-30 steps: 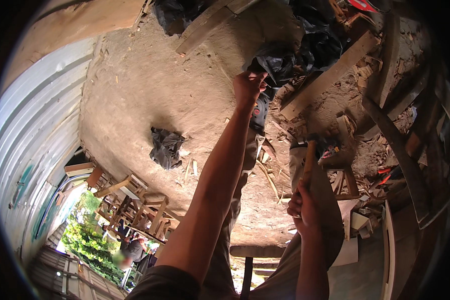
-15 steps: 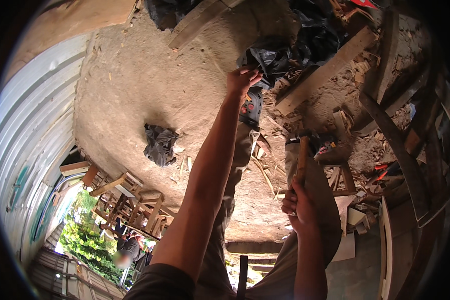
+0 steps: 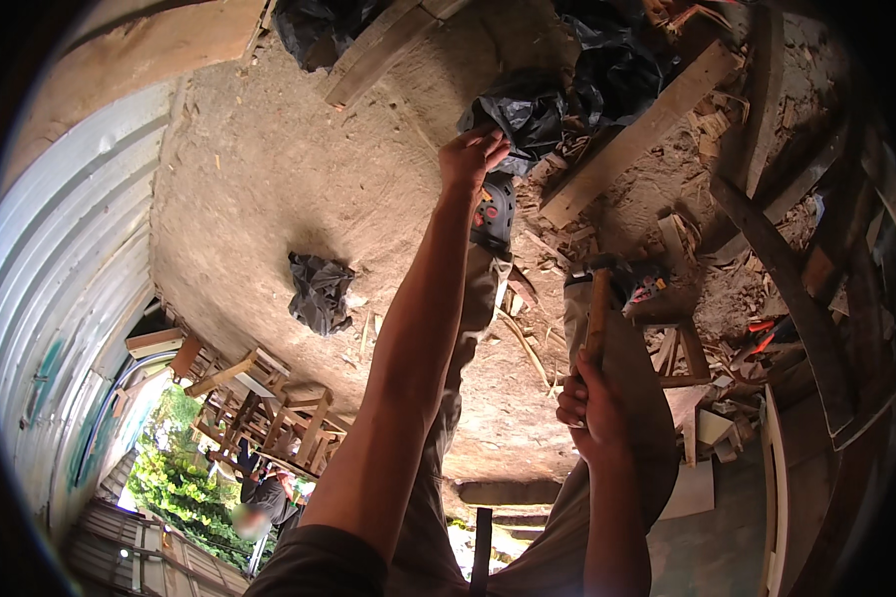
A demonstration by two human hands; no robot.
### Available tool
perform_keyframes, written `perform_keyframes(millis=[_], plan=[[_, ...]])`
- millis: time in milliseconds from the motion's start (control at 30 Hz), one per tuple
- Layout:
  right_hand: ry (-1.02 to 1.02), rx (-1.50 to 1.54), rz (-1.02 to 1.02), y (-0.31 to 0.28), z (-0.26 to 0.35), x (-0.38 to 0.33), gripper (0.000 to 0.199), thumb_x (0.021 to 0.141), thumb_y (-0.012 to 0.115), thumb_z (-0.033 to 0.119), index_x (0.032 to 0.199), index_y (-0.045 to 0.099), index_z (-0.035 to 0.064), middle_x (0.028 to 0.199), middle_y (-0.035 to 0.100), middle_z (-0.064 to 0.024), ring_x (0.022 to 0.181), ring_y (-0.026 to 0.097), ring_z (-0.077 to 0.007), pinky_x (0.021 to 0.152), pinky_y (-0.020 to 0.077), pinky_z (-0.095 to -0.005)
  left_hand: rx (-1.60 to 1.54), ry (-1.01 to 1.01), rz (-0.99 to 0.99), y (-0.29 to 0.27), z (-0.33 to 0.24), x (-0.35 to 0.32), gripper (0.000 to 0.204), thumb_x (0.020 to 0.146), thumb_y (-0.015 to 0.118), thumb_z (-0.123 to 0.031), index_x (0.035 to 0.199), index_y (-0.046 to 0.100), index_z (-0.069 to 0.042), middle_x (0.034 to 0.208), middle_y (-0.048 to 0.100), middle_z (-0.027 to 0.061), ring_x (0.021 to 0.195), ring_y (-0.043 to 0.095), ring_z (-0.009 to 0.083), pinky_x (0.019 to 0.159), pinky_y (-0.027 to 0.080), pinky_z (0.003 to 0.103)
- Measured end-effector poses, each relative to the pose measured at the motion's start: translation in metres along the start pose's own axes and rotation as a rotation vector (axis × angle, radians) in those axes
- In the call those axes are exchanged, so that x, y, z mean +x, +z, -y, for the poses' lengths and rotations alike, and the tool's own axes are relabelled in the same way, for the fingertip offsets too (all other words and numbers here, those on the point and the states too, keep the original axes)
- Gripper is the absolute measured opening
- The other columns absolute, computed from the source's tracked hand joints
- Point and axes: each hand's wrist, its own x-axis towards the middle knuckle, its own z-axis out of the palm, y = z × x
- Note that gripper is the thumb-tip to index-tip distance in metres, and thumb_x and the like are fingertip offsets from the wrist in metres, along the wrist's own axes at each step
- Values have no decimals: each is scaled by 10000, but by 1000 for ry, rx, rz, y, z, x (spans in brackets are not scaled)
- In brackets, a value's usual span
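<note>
My left arm reaches forward, and my left hand (image 3: 473,159) is closed on the near edge of a black plastic bag (image 3: 526,117) on the dirt floor. Part of my fingertips is lost against the dark plastic. Just below that hand is my dark clog (image 3: 494,207) with red bits on it. Closer in, my right hand (image 3: 591,406) grips the wooden handle of a hammer (image 3: 598,316). The hammer points away from me, its dark head over my right shin and near the right shoe.
A thick plank (image 3: 647,134) lies right of the bag, beside another black bag (image 3: 617,80). Wood scraps and a curved board (image 3: 786,289) crowd the right. A crumpled black bag (image 3: 320,293) lies left. Beyond are stacked wooden frames (image 3: 269,408), a corrugated wall (image 3: 80,249) and a person (image 3: 264,497).
My left hand and the bag edge it holds sit slightly further left in view, along with the surroundings. The hammer stays almost where it was in my right hand.
</note>
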Motion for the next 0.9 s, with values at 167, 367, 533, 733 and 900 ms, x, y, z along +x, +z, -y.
perform_keyframes(millis=[167, 367, 533, 733, 900], plan=[[-16, 1, 2, -1, 1, -2, 285, 978, 583, 284, 740, 446, 208, 545, 302, 108, 409, 276, -26, 387, 228, -221, -29, 115, 11, 4, -4, -8, 280, 865, 660, 20, 1114, 610, 137, 1019, 664, 207, 900, 694, 279, 819, 603, 353], [-30, -14, 17, -6, -1, -3, 296, 966, 605, 284, 733, 439, 207, 539, 300, 99, 398, 283, -37, 376, 228, -229, -57, 154, -50, 6, -8, -24, 305, 889, 630, 12, 1149, 567, 159, 1055, 646, 224, 968, 676, 296, 872, 588, 356], [-106, -132, -12, -4, -8, -6, 317, 946, 634, 262, 722, 422, 191, 533, 278, 100, 400, 268, -41, 373, 224, -235, -117, 130, -194, -9, -10, -69, 320, 906, 602, 9, 1171, 541, 178, 1093, 632, 239, 952, 677, 298, 858, 592, 343], [-250, -137, -43, 21, -12, -48, 271, 917, 666, 229, 750, 461, 169, 530, 287, 100, 396, 257, -37, 368, 221, -246, -249, -146, -74, 2, -66, -202, 371, 959, 560, -73, 1239, 490, 161, 1164, 598, 203, 1061, 626, 260, 915, 555, 317], [-408, -102, 89, 36, -16, -125, 194, 890, 704, 219, 827, 544, 130, 519, 329, 91, 380, 285, -41, 358, 214, -238, -114, -210, 145, 23, -150, -325, 314, 952, 599, -116, 1196, 557, 78, 1095, 643, 148, 1002, 644, 211, 920, 521, 307]])
